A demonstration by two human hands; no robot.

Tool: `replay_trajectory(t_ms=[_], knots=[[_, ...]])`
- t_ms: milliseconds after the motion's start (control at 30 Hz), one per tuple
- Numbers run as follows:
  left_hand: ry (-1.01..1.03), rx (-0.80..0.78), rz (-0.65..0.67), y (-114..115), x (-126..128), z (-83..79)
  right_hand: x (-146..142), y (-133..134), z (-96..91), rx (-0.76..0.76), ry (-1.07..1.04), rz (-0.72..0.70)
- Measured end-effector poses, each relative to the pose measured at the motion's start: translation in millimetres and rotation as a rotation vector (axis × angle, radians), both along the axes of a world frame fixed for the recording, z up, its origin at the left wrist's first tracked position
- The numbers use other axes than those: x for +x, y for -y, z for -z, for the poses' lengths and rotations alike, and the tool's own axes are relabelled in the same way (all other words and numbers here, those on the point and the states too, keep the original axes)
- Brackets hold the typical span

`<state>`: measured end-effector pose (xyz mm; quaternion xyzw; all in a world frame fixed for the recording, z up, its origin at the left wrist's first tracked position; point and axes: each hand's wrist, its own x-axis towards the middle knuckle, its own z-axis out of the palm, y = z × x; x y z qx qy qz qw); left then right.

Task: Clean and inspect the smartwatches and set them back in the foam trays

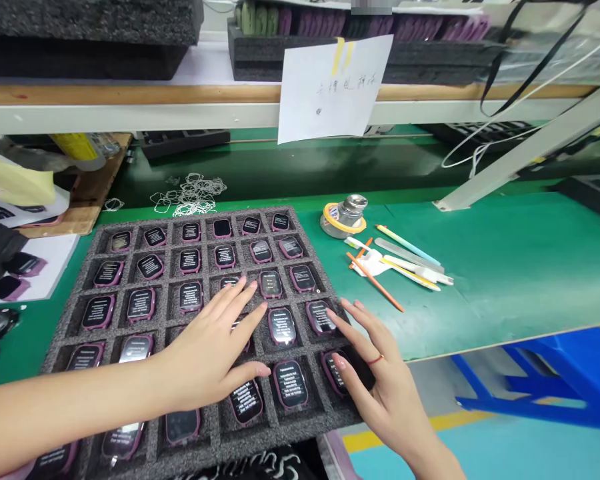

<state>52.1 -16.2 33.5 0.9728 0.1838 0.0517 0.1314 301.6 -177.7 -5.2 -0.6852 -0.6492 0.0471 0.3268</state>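
The left hand [210, 350] and right hand [383, 383], fingers apart, seem to touch watches [291, 385] in a foam tray [260, 212]; a slip could dislodge one.

At two o'clock, a metal jar [353, 211] stands on the green bench [500, 267], just beside a scatter of coloured sticks [375, 283]. A taped paper note [333, 87] hangs from the shelf [130, 113] at twelve o'clock, white loops [190, 195] lie at eleven, and a blue stool [555, 380] stands at four.
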Motion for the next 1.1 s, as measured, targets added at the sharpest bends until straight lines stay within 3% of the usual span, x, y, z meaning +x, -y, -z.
replay_trajectory(t_ms=[200, 333, 600, 900, 1100], knots=[[-0.009, -0.015, -0.088, -18.2, 26.9, 6.0, -0.5, -0.3, 3.0, -0.011, -0.021, 0.004], [-0.019, -0.031, -0.078, -24.9, 39.9, 6.0, -0.9, -1.7, 1.2, -0.021, 0.041, 0.014], [-0.031, 0.050, -0.083, -17.7, 25.6, 0.7, -1.8, 1.2, 3.1, 0.065, 0.107, 0.008], [-0.006, 0.054, -0.058, -16.9, 26.0, 3.7, -5.2, 3.9, 5.7, 0.090, -0.007, 0.051], [-0.009, 0.088, -0.048, -10.6, 12.6, -0.8, -11.9, 8.4, 8.2, 0.103, -0.058, 0.060]])
